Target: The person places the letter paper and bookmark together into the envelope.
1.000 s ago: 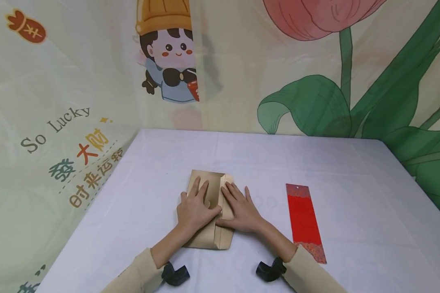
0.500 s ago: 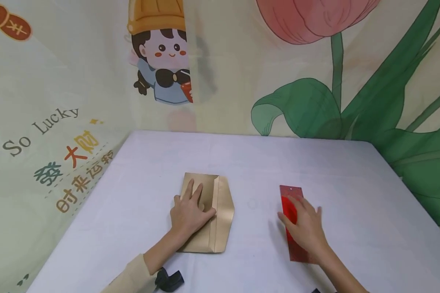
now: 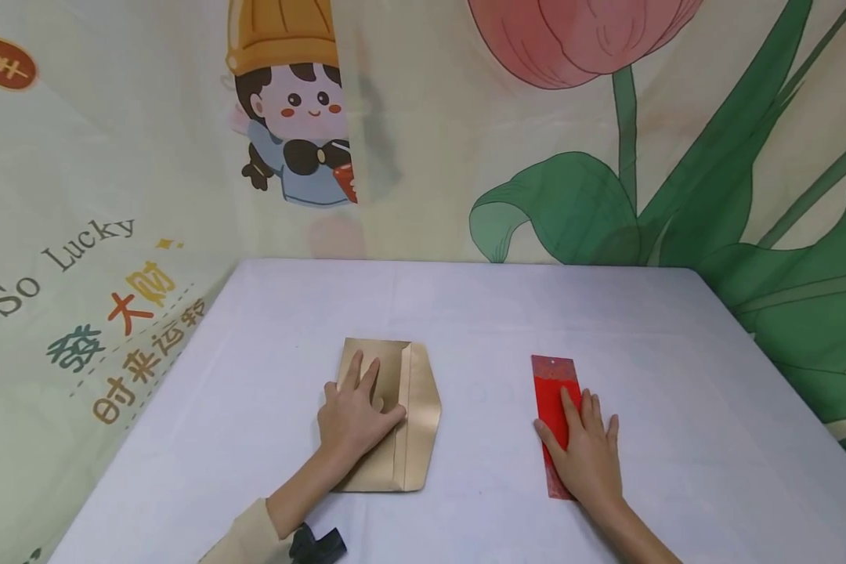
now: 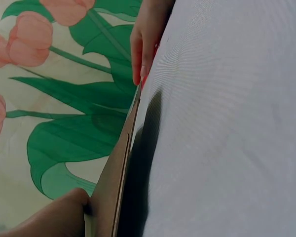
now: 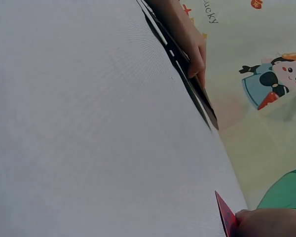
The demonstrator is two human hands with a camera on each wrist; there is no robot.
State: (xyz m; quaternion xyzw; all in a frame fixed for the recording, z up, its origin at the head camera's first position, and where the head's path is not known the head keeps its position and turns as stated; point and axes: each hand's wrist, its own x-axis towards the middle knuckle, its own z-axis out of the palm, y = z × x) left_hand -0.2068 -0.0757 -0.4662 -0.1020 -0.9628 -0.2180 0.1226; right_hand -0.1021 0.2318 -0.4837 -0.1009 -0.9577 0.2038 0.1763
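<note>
A gold-brown paper envelope [image 3: 420, 423] lies on the white table in the head view, its pointed flap spread out to the right. My left hand [image 3: 352, 419] rests across its body, fingers spread and thumb near the flap fold. Part of the envelope is hidden under that palm. Farther right lies a narrow red paper strip [image 3: 551, 392] with patterned ends and a small hole at the top. My right hand [image 3: 588, 454] touches it, thumb at its left edge and extended fingers over its right side. In the right wrist view, the strip's red corner [image 5: 226, 212] shows beside the hand.
White cloth covers the table [image 3: 479, 313], with a stretch of it between envelope and strip. Behind stands a printed backdrop [image 3: 423, 141] with a cartoon figure and a tulip. A black strap piece [image 3: 317, 544] sits near the left sleeve [image 3: 254, 533].
My right hand has left the envelope's flap, crossed to the right and come down on the red strip. The flap has spread outward. My left hand stays on the envelope.
</note>
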